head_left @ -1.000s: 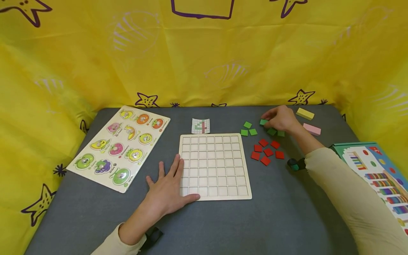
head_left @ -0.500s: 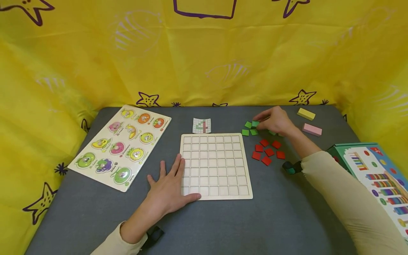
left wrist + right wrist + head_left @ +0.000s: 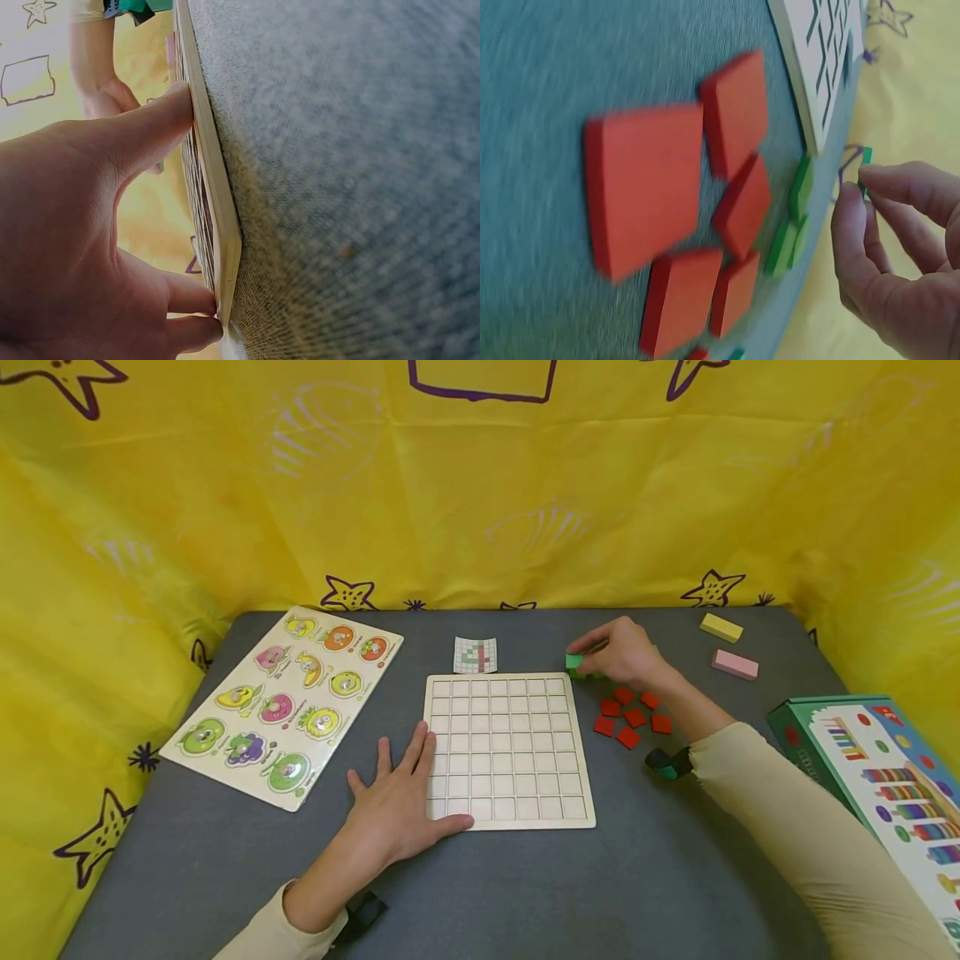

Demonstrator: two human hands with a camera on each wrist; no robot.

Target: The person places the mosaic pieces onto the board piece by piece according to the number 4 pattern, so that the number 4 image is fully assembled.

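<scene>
A pale wooden grid board lies in the middle of the grey table, all its cells bare. My left hand rests flat at its lower-left corner, fingers straight; in the left wrist view those fingers lie against the board's edge. My right hand hovers just off the board's top-right corner and pinches a green tile between thumb and fingers, the tile held on edge. Several red tiles lie loose to the right of the board. More green tiles lie under the hand.
A small pattern card lies behind the board. A fruit peg puzzle fills the left side. A yellow block and a pink block sit at the back right. A colourful box stands at the right edge. Yellow cloth walls surround the table.
My right hand has moved left from the green tile pile toward the board's top-right corner, carrying one green tile. The left hand has stayed put.
</scene>
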